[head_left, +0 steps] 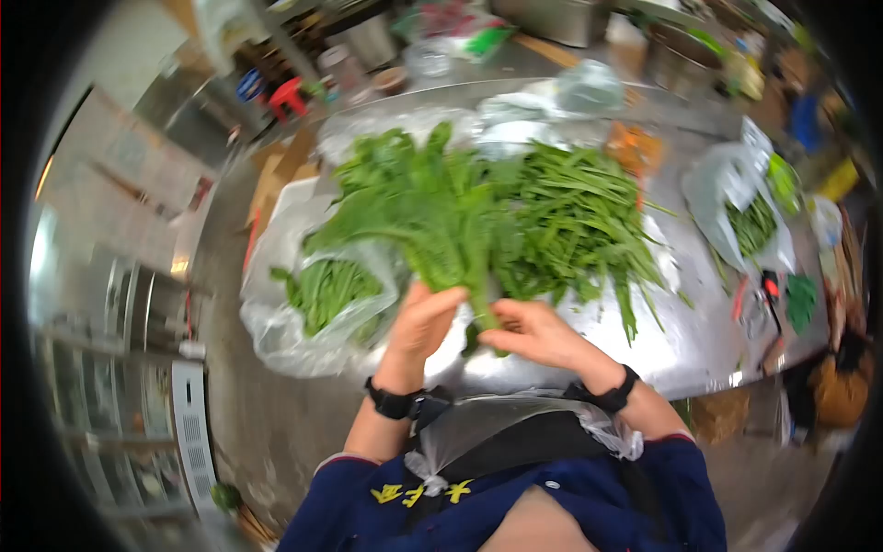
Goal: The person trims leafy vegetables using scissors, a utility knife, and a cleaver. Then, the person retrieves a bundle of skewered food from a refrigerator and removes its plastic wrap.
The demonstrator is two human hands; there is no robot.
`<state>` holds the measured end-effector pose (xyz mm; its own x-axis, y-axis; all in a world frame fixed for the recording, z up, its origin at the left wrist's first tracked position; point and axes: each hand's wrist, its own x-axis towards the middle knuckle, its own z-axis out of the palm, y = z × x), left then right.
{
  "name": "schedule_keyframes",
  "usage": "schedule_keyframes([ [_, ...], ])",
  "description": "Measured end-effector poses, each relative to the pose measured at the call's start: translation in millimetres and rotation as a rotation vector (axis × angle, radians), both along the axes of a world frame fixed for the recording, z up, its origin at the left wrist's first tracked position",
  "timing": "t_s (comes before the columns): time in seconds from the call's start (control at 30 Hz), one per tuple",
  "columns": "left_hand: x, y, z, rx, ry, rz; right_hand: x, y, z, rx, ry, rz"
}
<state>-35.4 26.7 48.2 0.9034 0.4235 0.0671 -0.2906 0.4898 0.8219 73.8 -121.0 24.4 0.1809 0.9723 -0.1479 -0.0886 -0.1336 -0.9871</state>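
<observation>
A bunch of leafy greens (441,235), with broad leaves fanning away from me, is held over the near side of the metal table. My left hand (425,320) wraps round it low on its left side, the thumb lying along the stems. At the stem end, my right hand (538,333) pinches the base between thumb and fingers. Just beyond and to the right lies a pile of narrow-leaved greens (589,207). Left of my left hand, a clear plastic bag (276,336) holds green stalks (333,293).
On the table's right stands a plastic bag (708,184) with more greens, near scissors (759,308) and a green item (800,302). Crumpled plastic bags (589,87) lie at the back. Behind them are a metal pot (682,57) and a clear jar (342,72). A red stool (288,97) stands back left.
</observation>
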Motion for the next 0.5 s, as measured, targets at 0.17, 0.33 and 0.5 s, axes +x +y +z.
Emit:
schedule_keyframes([
  [0.17, 2.5, -1.2, 11.2, -0.261, -0.053, -0.045, -5.7, -5.4, 9.3, 0.019, -0.494, 0.227],
  [0.33, 6.6, 5.9, -8.1, -0.25, 0.106, -0.073, 45.4, -66.6, 12.7, 0.151, -0.478, -0.369],
  [0.5, 6.7, 7.1, -0.4, -0.25, 0.211, -0.088, 168.7, -255.5, -15.2, -0.495, -1.063, -1.304],
])
